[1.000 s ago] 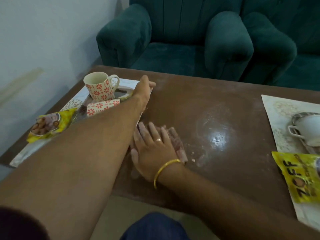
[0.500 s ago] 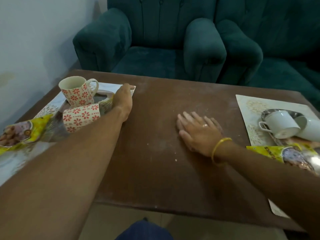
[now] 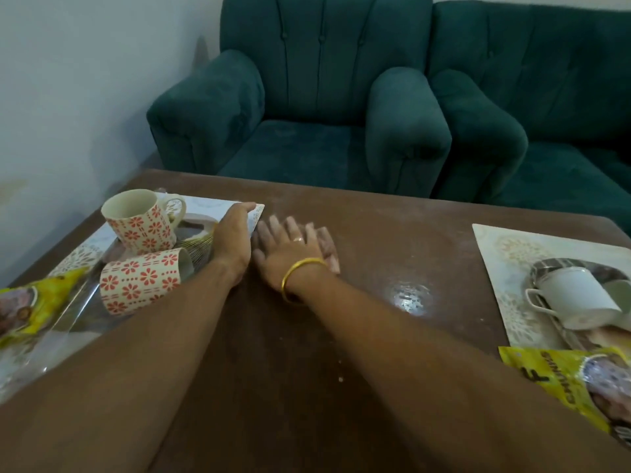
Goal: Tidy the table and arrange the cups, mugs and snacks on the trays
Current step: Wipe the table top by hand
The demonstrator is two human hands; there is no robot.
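On the brown table [image 3: 341, 336], my left hand [image 3: 235, 238] rests on the right edge of the left placemat [image 3: 222, 203], fingers straight. Beside it, my right hand [image 3: 290, 249] presses flat on a pinkish cloth [image 3: 329, 249] lying on the tabletop. One red-flowered mug [image 3: 140, 220] stands upright on the left tray [image 3: 201, 249]; a second flowered mug [image 3: 141, 286] lies on its side in front of it. A yellow snack packet [image 3: 30, 302] lies at the far left. At the right, a white cup [image 3: 573, 295] lies tipped on a steel tray [image 3: 546, 268], with another yellow snack packet [image 3: 563, 373] in front.
The right tray sits on a pale placemat [image 3: 505, 247]. Crumbs and dusty smears mark the tabletop, with a glare spot [image 3: 409, 295] near the middle. Green armchairs [image 3: 307, 131] stand close behind the table's far edge, and a white wall [image 3: 85, 80] is at the left.
My right hand slid from the table's middle back to the left with the cloth under it, ending against my left hand. My left hand stayed on the placemat edge. The view tilted up.
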